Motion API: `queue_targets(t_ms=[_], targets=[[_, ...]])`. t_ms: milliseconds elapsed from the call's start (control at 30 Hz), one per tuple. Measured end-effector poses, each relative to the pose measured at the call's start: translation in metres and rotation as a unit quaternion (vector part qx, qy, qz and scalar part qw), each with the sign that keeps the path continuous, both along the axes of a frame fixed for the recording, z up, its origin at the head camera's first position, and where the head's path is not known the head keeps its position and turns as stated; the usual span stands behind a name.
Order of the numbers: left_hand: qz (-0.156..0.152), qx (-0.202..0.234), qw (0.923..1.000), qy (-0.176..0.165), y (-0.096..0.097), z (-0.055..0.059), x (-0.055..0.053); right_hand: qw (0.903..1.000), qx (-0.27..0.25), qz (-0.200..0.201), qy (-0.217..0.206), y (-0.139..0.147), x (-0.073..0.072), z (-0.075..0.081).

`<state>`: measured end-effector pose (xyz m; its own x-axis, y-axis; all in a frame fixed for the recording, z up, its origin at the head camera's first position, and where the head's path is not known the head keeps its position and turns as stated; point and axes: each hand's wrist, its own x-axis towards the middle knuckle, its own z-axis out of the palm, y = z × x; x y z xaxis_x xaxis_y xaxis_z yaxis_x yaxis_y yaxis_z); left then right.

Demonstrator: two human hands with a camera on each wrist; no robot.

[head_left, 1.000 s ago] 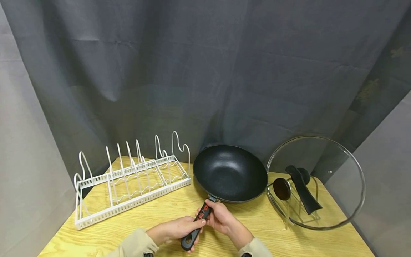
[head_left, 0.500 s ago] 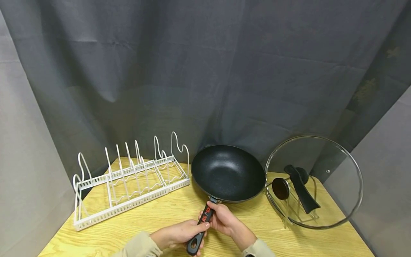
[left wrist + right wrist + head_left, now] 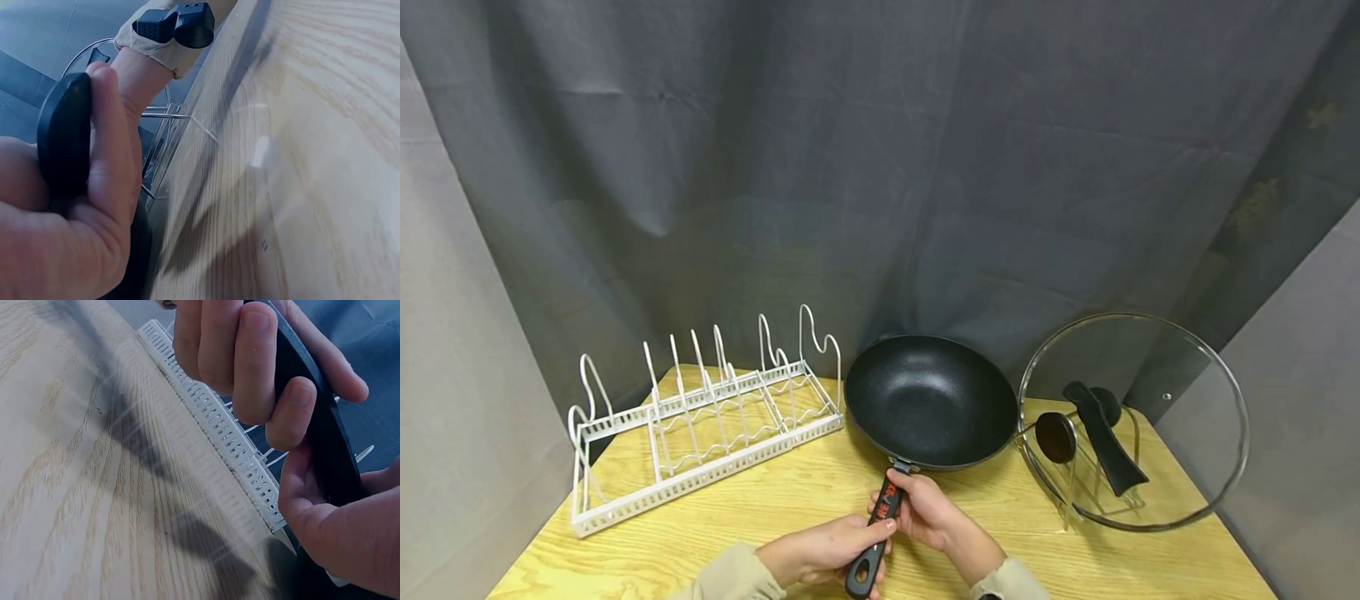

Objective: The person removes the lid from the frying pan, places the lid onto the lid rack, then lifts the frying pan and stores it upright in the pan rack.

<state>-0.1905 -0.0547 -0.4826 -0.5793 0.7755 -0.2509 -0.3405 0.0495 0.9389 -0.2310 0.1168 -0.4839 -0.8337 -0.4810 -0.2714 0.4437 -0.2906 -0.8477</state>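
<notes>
While the left hand (image 3: 833, 543) grips the wok handle (image 3: 872, 556), the right hand (image 3: 928, 512) grips its far part.
White pan rack (image 3: 707, 472) left, glass lid (image 3: 1193, 446) right.

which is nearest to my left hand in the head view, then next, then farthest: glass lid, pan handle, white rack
From your left hand:
1. Pan handle: held in it.
2. White rack: off to the left, farther back.
3. Glass lid: across on the far right.
</notes>
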Motion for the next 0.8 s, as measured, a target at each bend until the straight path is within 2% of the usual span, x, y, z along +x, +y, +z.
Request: queue_targets(t_ms=[100, 333, 567, 800], targets=[[0.002, -0.003, 1.0, 0.0, 0.002, 0.001, 0.001, 1.0, 0.001, -0.003, 0.001, 0.002, 0.0, 0.001], [0.004, 0.0, 1.0, -0.004, 0.007, 0.002, 0.003, 0.9998, -0.002, 0.019, -0.002, 0.007, 0.003, 0.004], [0.0, 0.003, 1.0, -0.002, 0.011, 0.001, 0.005, 0.9996, -0.024, 0.008, -0.014, 0.009, 0.003, 0.005], [0.008, 0.007, 0.9999, -0.01, 0.015, 0.0, 0.007, 0.9992, -0.029, 0.015, -0.024, 0.012, 0.004, 0.006]])
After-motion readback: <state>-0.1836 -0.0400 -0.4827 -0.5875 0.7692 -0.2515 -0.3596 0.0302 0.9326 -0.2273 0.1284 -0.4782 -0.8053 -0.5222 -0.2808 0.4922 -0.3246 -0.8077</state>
